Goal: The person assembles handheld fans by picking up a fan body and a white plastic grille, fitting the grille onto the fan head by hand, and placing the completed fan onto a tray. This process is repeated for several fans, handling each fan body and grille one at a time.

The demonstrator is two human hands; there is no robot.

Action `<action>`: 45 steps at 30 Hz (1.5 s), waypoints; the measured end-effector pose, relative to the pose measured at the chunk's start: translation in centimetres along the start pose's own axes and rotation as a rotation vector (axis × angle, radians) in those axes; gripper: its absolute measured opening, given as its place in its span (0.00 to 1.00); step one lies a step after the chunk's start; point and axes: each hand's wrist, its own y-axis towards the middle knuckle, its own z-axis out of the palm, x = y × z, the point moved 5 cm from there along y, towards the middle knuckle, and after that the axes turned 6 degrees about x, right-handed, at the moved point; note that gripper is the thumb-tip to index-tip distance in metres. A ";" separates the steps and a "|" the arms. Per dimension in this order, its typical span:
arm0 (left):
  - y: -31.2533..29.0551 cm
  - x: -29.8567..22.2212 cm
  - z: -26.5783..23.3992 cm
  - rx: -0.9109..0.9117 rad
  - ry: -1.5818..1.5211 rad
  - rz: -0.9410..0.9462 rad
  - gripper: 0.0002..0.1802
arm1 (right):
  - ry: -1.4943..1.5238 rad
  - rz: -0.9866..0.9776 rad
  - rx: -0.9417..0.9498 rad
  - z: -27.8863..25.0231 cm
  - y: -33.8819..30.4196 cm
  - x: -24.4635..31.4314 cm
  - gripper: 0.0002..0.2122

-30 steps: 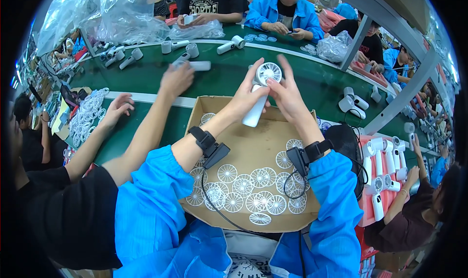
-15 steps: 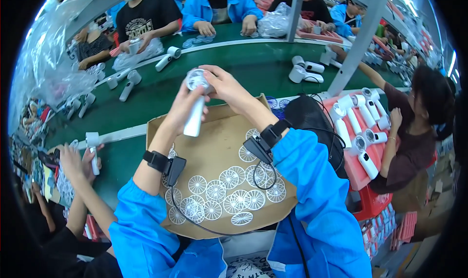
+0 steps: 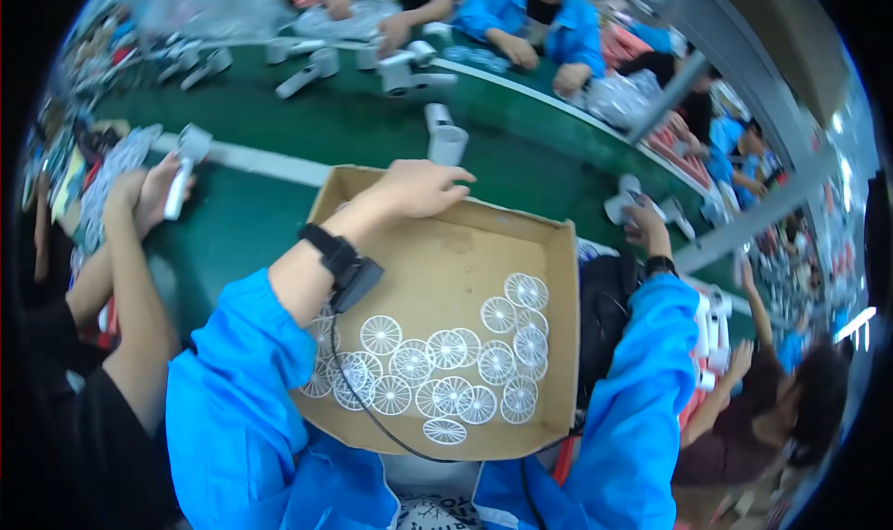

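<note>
My left hand hangs over the far edge of a cardboard box, fingers stretched out and holding nothing. Just beyond it a white handheld fan lies on the green belt. To the right, my right hand reaches past the box, its bent fingers on another white handheld fan at the belt's near side; the hand partly hides the grip. Many round white spoked grilles lie flat and overlapping in the near half of the box.
More white fans lie along the green belt. A person at left holds a fan. Across the belt a person in blue works. A black bag stands right of the box, near a grey metal post.
My hands have parted from the fan they held together. The left is now empty above the box edge; the right has moved right to a fan. The view has turned.
</note>
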 end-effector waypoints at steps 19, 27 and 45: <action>1.2 -2.2 -2.2 -0.823 -0.959 0.135 0.28 | 0.407 -0.842 0.788 10.1 -28.1 20.6 0.18; 0.1 3.0 -2.9 -0.669 -1.401 -0.073 0.19 | -0.716 -1.368 0.605 27.3 -33.3 11.8 0.22; 0.3 1.9 -3.7 -0.679 -1.484 -0.041 0.40 | -0.389 -1.772 0.780 28.8 -39.6 10.6 0.14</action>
